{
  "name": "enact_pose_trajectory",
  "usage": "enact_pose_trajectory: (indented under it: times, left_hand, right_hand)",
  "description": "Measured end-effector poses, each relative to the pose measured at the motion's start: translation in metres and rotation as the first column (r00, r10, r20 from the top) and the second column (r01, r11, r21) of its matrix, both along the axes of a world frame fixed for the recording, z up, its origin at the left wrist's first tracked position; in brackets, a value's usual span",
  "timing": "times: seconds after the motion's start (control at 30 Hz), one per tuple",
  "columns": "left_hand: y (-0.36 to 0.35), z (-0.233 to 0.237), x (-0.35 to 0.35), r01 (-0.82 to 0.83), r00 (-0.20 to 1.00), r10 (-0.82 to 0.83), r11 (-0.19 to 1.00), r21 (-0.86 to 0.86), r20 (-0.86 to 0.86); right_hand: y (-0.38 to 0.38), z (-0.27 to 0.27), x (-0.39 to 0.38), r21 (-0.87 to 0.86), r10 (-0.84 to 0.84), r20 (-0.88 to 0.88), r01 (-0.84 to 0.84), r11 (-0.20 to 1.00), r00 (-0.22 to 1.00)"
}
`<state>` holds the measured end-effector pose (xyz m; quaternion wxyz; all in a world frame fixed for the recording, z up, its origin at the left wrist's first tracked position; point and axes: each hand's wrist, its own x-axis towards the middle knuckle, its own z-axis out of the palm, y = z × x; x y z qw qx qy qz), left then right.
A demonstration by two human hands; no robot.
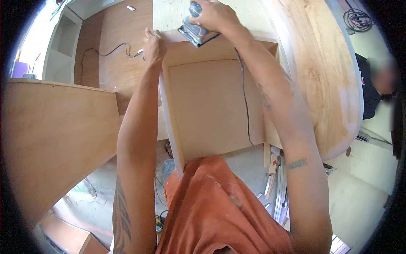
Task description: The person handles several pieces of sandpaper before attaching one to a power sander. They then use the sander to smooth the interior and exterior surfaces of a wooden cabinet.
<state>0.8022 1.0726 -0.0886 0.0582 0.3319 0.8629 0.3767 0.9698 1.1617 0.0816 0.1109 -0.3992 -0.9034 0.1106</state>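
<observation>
My right hand (213, 17) is wrapped round a grey power sander (195, 30), whose flat pad rests, tilted in view, at the near edge of a pale wooden panel (169, 15). A dark cord (243, 93) hangs down beside my right forearm, in front of the open cabinet box (211, 106). At the left corner of the same panel, my left hand (153, 45) touches the edge; its fingers are partly bent and partly spread, and it holds no tool.
A wide wooden panel (63, 135) stands at left, a curved wooden top (325, 76) at right. A black cable (105, 54) lies upper left, a coiled cable (357, 20) upper right. Another person (372, 84) is at the far right. Metal strips (280, 190) stand below right.
</observation>
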Motion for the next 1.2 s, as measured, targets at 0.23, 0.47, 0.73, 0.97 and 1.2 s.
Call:
enact_pose_trajectory:
  times: [0.23, 0.47, 0.73, 0.97, 1.2]
  left_hand:
    - [0.000, 0.005, -0.005, 0.067, 0.992, -0.058, 0.995, -0.080, 0.112]
    - [-0.001, 0.005, -0.001, 0.012, 0.987, -0.004, 0.999, -0.047, 0.158]
    - [-0.080, 0.005, 0.055, 0.135, 0.990, -0.134, 0.991, 0.012, -0.039]
    - [-0.110, 0.025, 0.091, 0.053, 0.999, -0.052, 0.989, -0.136, 0.012]
    - [-0.108, 0.024, 0.086, 0.054, 0.998, -0.050, 0.986, -0.161, 0.027]
  right_hand:
    - [0.030, -0.015, 0.056, 0.070, 0.008, 0.120, -0.016, 0.997, 0.993]
    - [0.014, -0.024, -0.005, 0.138, 0.034, 0.223, -0.066, 0.988, 0.974]
    - [0.015, -0.023, -0.027, 0.074, 0.359, 0.197, -0.379, 0.922, 0.912]
    - [0.011, -0.021, -0.051, 0.119, 0.251, 0.196, -0.277, 0.953, 0.948]
    - [0.007, -0.008, -0.077, 0.040, 0.436, 0.228, -0.456, 0.889, 0.871]
